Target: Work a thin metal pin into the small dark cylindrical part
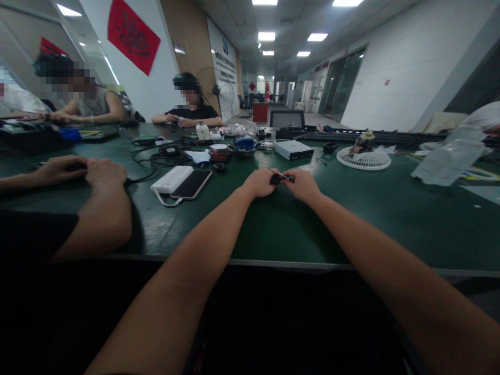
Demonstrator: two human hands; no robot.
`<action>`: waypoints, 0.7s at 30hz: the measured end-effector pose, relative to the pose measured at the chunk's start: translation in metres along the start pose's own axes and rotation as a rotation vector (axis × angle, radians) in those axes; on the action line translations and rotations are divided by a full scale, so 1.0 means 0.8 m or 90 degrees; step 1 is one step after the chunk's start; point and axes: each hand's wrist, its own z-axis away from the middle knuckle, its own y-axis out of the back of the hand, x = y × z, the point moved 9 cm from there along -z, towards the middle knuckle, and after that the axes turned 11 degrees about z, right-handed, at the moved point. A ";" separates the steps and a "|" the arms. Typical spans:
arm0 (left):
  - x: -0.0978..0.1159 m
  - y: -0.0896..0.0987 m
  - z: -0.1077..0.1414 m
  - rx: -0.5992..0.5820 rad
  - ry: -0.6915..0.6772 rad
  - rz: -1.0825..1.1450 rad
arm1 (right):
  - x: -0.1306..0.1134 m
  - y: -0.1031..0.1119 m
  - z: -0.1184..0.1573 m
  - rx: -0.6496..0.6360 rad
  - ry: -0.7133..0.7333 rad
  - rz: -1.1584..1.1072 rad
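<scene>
Above the green table, my left hand is closed around a small black part, whose exact kind I cannot make out. My right hand meets it from the other side, its fingers pinched on a thin metal rod-like tool. The tool lies slantwise across the black part; whether its tip touches is too small to tell. Both hands are close together, and the fingers hide most of the part. Just beyond them stands a silver-grey box with a dark front.
To the left lie a phone, a white power bank and black cables. A co-worker's hands rest further left. A white fan grille and clear plastic packaging lie to the right. Two people sit across the table.
</scene>
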 end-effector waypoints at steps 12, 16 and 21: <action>-0.001 -0.001 -0.001 -0.005 -0.010 0.011 | -0.005 -0.001 0.001 -0.015 0.023 0.007; -0.002 -0.002 -0.001 -0.008 -0.008 0.009 | -0.006 -0.001 0.001 -0.014 0.031 0.007; -0.004 -0.004 -0.002 -0.011 0.002 0.002 | -0.007 -0.002 0.002 -0.014 0.035 0.003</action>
